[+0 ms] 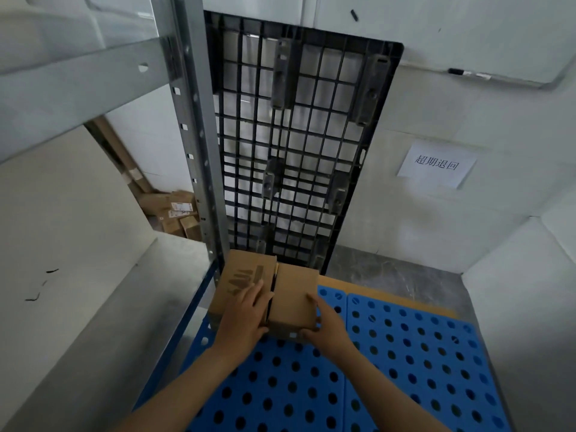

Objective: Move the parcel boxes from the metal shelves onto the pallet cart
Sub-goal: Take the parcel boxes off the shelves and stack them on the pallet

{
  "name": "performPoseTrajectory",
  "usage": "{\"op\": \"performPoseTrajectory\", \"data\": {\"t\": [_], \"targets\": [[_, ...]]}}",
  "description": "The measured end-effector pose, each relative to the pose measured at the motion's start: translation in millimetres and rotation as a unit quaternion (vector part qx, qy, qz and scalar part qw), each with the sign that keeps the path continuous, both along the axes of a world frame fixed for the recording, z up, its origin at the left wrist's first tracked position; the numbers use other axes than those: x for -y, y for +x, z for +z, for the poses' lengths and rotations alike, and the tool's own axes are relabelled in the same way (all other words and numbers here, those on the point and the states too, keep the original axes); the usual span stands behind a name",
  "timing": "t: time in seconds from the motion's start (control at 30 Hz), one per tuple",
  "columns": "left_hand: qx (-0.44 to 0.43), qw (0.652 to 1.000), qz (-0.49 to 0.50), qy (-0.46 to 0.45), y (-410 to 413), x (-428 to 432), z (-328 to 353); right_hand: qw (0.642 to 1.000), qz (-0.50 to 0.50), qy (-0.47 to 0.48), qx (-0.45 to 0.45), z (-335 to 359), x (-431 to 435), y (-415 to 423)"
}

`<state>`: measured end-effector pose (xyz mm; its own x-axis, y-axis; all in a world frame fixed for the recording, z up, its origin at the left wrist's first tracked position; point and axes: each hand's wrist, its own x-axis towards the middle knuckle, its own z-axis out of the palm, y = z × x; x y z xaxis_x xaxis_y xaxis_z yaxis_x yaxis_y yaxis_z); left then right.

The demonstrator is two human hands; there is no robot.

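Your L hand (246,316) lies flat on the left box (238,275), fingers straight, arm stretched fwd. R hand (324,325) grips the right box (294,294) at its near corner, thumb on top. Both boxes sit on the blue pallet cart (405,353).

reaching forward with both bare forearms (193,378); pressing flat with the left hand (246,316), fingers straight; gripping a box (293,294) with the right hand (327,325), thumb on top, fingers curled beneath.

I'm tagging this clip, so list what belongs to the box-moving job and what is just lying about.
Job: left box, under the left hand; right box, gripped by the right hand; blue pallet cart; metal shelves.
Lying about: black pallet leaning on the wall; paper sign; black marker.
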<state>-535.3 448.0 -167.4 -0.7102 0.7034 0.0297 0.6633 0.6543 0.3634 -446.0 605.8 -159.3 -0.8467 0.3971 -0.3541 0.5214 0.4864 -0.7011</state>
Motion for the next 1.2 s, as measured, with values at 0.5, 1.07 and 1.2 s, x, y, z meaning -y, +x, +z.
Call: {"op": "performPoseTrajectory", "data": {"t": [0.5,1.07,1.2], "targets": [[0.056,0.997,0.058,-0.011,25.0,12.7,31.7,0.990,0.102,0.089,-0.026,43.8,-18.6,21.9],[0.008,0.968,0.249,0.009,199.2,65.1,91.5,0.935,0.297,0.172,-0.086,112.5,-13.8,121.2],[0.006,0.946,0.324,0.009,242.5,104.0,97.4,0.913,0.359,0.162,-0.105,115.8,19.7,131.0]]}}
